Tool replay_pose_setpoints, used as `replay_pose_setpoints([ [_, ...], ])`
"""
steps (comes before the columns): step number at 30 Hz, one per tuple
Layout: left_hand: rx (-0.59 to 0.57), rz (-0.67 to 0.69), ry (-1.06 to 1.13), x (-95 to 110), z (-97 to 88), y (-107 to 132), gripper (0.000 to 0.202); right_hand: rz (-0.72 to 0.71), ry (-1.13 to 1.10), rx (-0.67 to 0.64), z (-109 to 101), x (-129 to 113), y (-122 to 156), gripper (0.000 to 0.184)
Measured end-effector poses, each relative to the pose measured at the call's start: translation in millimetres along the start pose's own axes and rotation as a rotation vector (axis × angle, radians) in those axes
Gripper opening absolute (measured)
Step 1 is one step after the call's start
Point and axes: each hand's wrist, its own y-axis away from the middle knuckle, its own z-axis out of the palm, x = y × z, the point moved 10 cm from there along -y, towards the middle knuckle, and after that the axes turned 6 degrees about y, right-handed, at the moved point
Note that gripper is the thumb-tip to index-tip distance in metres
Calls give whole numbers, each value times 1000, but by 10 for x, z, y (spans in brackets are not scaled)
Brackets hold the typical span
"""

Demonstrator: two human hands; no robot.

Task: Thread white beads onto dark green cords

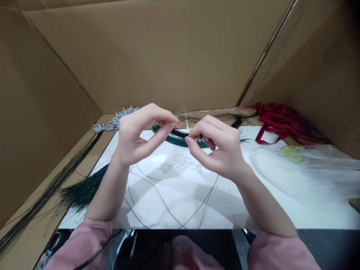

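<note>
My left hand (142, 137) is raised over the white table, thumb and forefinger pinched together. Whatever sits between those fingertips is too fine to make out. Close by on the right, my right hand (221, 146) is closed in a pinch around a short string of clear beads (201, 140), which shows between its fingers. Below both hands, loose pale beads (174, 161) lie scattered on the white tabletop (168, 210). Several thin dark wires (157, 191) trail across the surface under my hands. Behind the fingers rests a curved bundle of dark green wires (180, 141).
Cardboard walls (168, 56) enclose the table. On the left lie grey-tipped stems (123, 116), a long dark wire bundle (56, 180) and a green wire bundle (84, 187). At right are red ribbon (281, 122) and a clear plastic bag (303, 176).
</note>
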Motion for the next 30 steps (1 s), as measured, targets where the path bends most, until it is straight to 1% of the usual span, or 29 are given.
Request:
replay_pose_setpoints([
  [3, 52, 13, -34, 53, -66, 11, 18, -1, -22, -8, -6, -36, 13, 10],
  [5, 59, -8, -61, 44, -94, 57, 15, 9, -35, -21, 0, -42, 43, 10],
  [6, 43, -41, -72, 5, -88, 100, 13, 18, -43, -28, 5, -37, 67, 10],
  [8, -45, -157, -103, -155, -17, 250, 9, 45, -59, -39, 16, -1, 133, 10],
  [9, -85, -252, -114, -288, 20, 369, 9, 65, -63, -46, 26, 32, 177, 11],
  [10, -133, -298, -119, -382, 74, 501, 10, 99, -68, -61, 49, 83, 228, 11],
  [14, -289, -414, -153, -754, 311, 1157, 17, 134, -60, -77, 149, 210, 487, 12],
  [17, -378, -468, -194, -975, 478, 1617, 21, 156, -46, -112, 331, 302, 753, 15],
  [19, -414, -487, -215, -1054, 555, 1818, 24, 166, -40, -143, 496, 350, 952, 18],
  [22, -439, -500, -236, -1079, 613, 1935, 24, 186, -47, -188, 753, 397, 1232, 22],
  [25, -462, -493, -231, -1033, 648, 1923, 25, 211, -74, -230, 941, 398, 1410, 21],
  [27, -469, -487, -226, -1002, 654, 1901, 25, 227, -101, -243, 984, 393, 1450, 21],
  [30, -461, -480, -223, -976, 646, 1883, 25, 281, -135, -207, 907, 456, 1437, 22],
])
